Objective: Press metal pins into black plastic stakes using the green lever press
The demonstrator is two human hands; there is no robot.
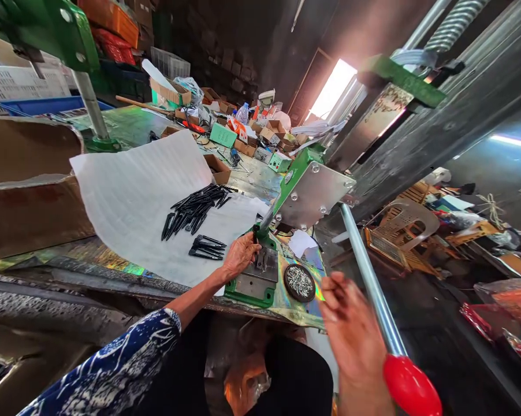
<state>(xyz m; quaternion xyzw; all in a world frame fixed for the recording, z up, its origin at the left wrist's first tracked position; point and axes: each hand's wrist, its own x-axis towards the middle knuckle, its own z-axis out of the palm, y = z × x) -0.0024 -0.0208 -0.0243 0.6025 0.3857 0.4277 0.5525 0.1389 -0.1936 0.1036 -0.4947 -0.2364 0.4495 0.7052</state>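
A small black plastic piece (255, 234) is pinched upright between the fingers of the left hand (241, 257), directly above the steel die (257, 271) of a green hand-lever press (310, 193). The right hand (351, 341) is held open and loosely curled, blurred, just beside the red ball knob (410, 386) of the steel lever (371, 277). For clean work, the piece is best seated square in the die, with the fingers kept clear of the punch. More black pieces (195, 208) are laid in two heaps on a white foam sheet (134, 202), and a round black dish of silver bits (299, 283) is set beside the press on an iridescent foil bench top (299, 315). No brand, label or writing can be read
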